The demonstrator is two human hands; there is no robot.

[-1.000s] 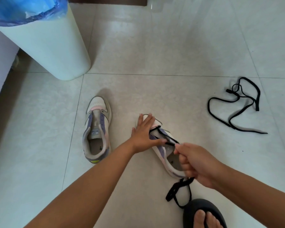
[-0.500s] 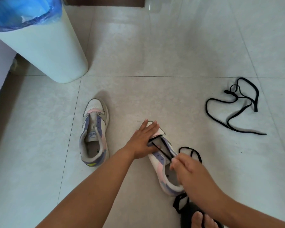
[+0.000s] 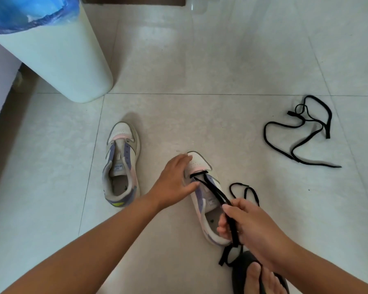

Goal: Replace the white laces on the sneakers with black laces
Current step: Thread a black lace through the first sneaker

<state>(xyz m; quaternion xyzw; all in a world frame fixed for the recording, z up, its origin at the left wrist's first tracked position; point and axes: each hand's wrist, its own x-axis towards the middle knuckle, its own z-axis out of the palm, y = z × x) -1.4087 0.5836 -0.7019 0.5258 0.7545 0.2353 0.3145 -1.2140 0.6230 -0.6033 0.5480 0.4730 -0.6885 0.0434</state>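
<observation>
Two white, purple and pink sneakers lie on the tiled floor. The left sneaker [image 3: 121, 165] has no lace. The right sneaker [image 3: 204, 196] has a black lace [image 3: 212, 193] threaded through its front eyelets. My left hand [image 3: 174, 181] presses down on that shoe's toe with straight fingers. My right hand [image 3: 251, 228] grips both strands of the lace over the shoe's opening and holds them taut. Loose lace ends hang below my right hand and loop on the floor to the shoe's right.
A second black lace [image 3: 299, 132] lies tangled on the floor at the right. A pale bin [image 3: 57, 60] with a blue bag stands at the back left. My foot in a dark slipper [image 3: 257, 276] is at the bottom edge.
My right hand has drawn the lace back toward me, past the heel, pulling it tight. My left hand stays on the toe. The camera has shifted slightly.
</observation>
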